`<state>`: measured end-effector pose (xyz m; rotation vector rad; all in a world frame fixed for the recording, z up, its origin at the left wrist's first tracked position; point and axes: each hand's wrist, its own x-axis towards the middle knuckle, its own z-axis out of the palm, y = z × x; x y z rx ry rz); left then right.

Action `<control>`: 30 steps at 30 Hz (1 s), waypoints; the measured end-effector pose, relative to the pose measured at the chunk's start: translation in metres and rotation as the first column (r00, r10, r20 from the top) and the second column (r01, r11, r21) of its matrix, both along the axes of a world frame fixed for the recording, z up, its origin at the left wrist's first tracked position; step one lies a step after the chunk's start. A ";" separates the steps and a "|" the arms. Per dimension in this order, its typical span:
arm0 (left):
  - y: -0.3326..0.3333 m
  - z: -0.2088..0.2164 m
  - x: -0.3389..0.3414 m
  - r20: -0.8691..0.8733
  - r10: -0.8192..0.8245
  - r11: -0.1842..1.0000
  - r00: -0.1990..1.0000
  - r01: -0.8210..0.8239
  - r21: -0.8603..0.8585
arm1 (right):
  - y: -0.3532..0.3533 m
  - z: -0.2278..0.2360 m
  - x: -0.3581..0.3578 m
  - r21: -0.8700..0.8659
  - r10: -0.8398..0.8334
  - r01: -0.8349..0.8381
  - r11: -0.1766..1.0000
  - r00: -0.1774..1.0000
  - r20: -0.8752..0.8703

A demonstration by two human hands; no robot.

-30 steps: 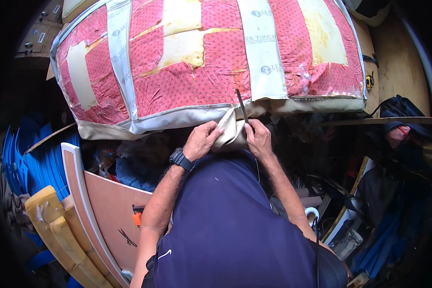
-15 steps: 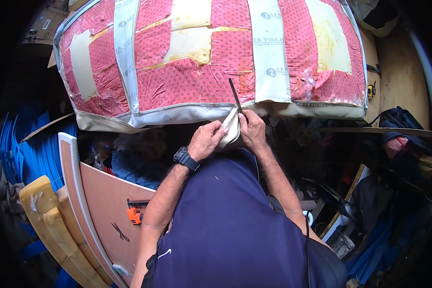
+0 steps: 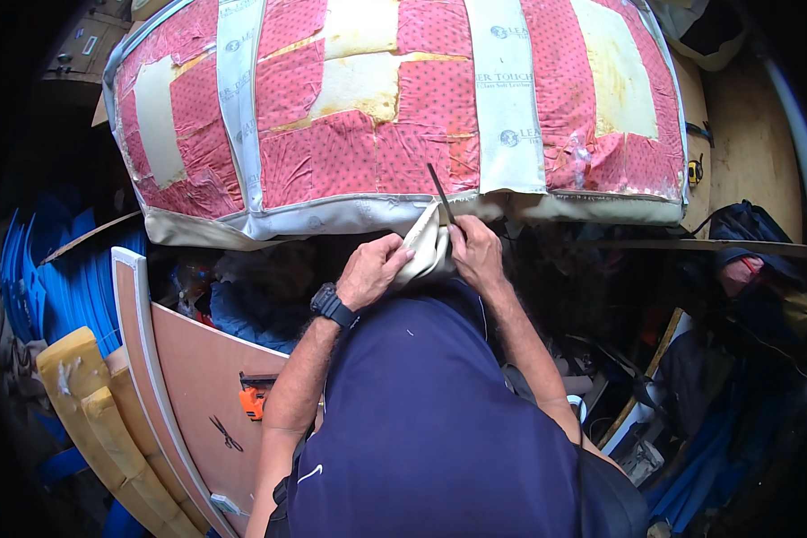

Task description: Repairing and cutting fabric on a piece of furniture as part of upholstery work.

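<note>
A large padded cushion (image 3: 341, 161), covered in red patterned patches and white strips, lies ahead of me. Cream leather-like cover material (image 3: 427, 247) hangs from the middle of its near edge, folded and bunched toward me. My left hand (image 3: 374, 269), with a black watch at its wrist, is closed on the left side of that loose flap. At the right side of the flap my right hand (image 3: 478, 251) is closed, its thumb and fingers on a thin, straight dark strip (image 3: 438, 190) that points away over the cushion. Whether the right fingers also pinch the cover is hard to see.
To my left, a curved wooden panel (image 3: 197, 359) carries scissors (image 3: 226, 434) and an orange-and-black tool (image 3: 253, 399). Yellow foam pieces (image 3: 108, 421) and blue sheets (image 3: 72, 269) are beyond it. A tape measure (image 3: 695, 172) sits right of the cushion; cluttered bags lie lower right.
Both hands have shifted slightly toward me and a little apart, pulling the cover flap wider. The dark strip has come nearer with the right hand and leans more to the left.
</note>
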<state>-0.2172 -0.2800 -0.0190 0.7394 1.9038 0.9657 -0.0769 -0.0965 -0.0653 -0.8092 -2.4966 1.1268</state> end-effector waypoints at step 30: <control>-0.011 0.022 -0.012 -0.039 -0.038 0.997 0.999 0.035 -0.068 | -0.009 -0.008 -0.028 -0.093 -0.015 0.016 0.996 1.000 0.008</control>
